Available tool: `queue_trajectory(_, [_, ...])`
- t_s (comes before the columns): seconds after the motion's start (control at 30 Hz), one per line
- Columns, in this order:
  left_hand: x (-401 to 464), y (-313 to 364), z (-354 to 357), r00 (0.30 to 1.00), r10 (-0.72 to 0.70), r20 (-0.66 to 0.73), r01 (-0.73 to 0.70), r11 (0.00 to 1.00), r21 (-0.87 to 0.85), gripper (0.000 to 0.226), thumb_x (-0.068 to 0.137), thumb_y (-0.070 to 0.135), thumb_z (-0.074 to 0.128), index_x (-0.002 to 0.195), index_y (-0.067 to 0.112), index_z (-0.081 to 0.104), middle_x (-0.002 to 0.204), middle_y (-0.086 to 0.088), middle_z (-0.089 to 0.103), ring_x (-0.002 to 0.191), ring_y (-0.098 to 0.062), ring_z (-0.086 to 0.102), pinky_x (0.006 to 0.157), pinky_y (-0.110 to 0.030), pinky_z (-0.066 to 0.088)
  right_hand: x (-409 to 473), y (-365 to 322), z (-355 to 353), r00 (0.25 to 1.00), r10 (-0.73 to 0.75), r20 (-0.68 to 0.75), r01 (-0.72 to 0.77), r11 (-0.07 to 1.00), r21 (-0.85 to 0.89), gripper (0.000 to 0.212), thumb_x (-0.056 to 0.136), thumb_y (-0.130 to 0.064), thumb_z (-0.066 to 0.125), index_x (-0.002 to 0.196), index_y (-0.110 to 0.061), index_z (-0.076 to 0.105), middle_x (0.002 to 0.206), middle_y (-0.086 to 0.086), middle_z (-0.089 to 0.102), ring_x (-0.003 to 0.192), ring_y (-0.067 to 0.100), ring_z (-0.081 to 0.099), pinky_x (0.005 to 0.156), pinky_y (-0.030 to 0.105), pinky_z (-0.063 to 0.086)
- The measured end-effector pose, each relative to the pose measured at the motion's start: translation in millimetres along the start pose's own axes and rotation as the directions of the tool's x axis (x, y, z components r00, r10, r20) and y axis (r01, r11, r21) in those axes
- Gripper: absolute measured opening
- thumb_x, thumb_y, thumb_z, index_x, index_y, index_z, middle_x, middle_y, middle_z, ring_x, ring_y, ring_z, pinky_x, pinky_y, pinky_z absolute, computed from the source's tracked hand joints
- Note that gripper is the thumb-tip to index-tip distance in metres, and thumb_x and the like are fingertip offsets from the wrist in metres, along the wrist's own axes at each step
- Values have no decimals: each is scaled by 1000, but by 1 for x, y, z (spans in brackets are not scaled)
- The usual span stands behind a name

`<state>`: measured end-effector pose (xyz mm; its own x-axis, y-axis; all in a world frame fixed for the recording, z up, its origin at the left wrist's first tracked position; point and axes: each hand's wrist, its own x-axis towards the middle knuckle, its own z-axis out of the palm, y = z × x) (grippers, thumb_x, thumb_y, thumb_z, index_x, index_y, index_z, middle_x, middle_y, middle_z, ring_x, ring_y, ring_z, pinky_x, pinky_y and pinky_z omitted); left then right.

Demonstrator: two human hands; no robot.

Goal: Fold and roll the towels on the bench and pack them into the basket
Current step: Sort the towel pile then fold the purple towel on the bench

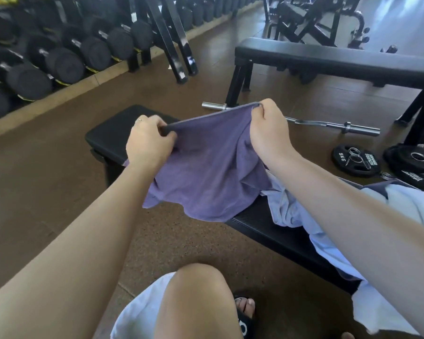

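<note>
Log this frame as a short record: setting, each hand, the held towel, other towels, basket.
setting: gym, black bench on a brown floor
left hand: grips one top corner of the purple towel
right hand: grips the other top corner
purple towel: held up, unfolded, lower edge draped over the bench
other towels: pale blue towel and white towel, crumpled on the bench
basket: not in view

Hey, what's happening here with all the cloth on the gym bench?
A person is sorting towels at a black bench. The left hand and the right hand each pinch the top edge of a purple towel, holding it up and spread so its lower part drapes over the bench. It is not yet folded or rolled. A crumpled pile of pale towels lies further along the bench to the right. No basket is in view.
</note>
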<state>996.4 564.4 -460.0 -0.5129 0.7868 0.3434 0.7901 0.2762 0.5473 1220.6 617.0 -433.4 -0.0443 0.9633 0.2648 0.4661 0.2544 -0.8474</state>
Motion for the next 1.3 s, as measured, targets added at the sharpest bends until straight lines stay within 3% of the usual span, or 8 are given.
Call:
queue_trajectory(0.2, [-3, -42, 26, 966, -38, 255, -43, 952, 303, 15, 90, 23, 50, 79, 13, 46, 92, -12, 52, 85, -38, 55, 69, -39, 43, -9, 50, 8, 971, 165, 170, -136, 976, -169, 27, 105, -17, 33, 79, -16, 41, 73, -2, 46, 62, 8, 41, 61, 35, 27])
queue_trajectory(0.33, [-3, -40, 34, 916, -208, 342, 201, 978, 57, 16, 90, 21, 40, 90, 8, 50, 72, -16, 69, 62, -31, 70, 73, -38, 58, -6, 66, 17, 903, 352, 246, -320, 934, -161, 29, 101, -21, 37, 72, -17, 38, 73, 0, 44, 69, 19, 41, 72, 32, 28])
queue_trajectory(0.43, [12, -25, 35, 866, -362, 346, 456, 855, -247, 22, 97, 15, 37, 108, 3, 51, 76, -13, 68, 62, -33, 74, 74, -43, 63, 0, 65, 26, 862, 432, 266, -451, 893, 12, 21, 98, -21, 41, 78, -17, 45, 76, 1, 47, 79, 23, 45, 70, 33, 34])
queue_trajectory(0.67, [94, 39, -17, 986, -82, -144, 52, 977, -206, 15, 104, 21, 43, 99, 12, 54, 108, -18, 59, 101, -31, 55, 69, -23, 29, 68, -1, 0, 989, -55, -138, 40, 993, -115, 19, 104, -22, 42, 105, -10, 55, 92, 1, 60, 86, 24, 56, 73, 37, 42])
queue_trajectory(0.8, [130, 83, -54, 837, 99, -538, -307, 899, -312, 29, 94, 17, 42, 77, 32, 23, 93, -5, 47, 83, -14, 42, 76, -18, 31, 99, -59, -32, 793, -359, -491, 263, 930, -256, 27, 104, -27, 36, 108, -10, 57, 85, -5, 55, 76, 13, 43, 64, 29, 26])
queue_trajectory(0.9, [124, 84, -56, 784, 144, -604, -376, 884, -277, 26, 93, 15, 41, 80, 31, 26, 93, -4, 41, 79, -12, 35, 73, -13, 30, 92, -62, -39, 715, -417, -561, 328, 909, -258, 29, 102, -31, 37, 105, -12, 59, 87, -7, 60, 73, 8, 45, 64, 27, 28])
queue_trajectory(1.13, [54, -23, -1, 977, 102, -186, -115, 991, -62, 9, 97, 7, 49, 101, 1, 45, 118, -28, 47, 94, -31, 45, 76, -33, 29, -6, 15, -2, 862, -501, -70, 381, 734, -562, 18, 96, -33, 50, 85, -20, 55, 70, -1, 61, 68, 31, 62, 56, 31, 25])
queue_trajectory(1.3, [4, -95, 23, 983, -9, 181, -30, 977, 212, 15, 87, 7, 62, 94, 5, 50, 115, -19, 47, 94, -37, 53, 81, -43, 44, -74, 76, 40, 818, -417, 396, 571, 513, -641, 20, 93, -33, 54, 77, -23, 56, 63, 0, 63, 53, 24, 64, 46, 27, 27])
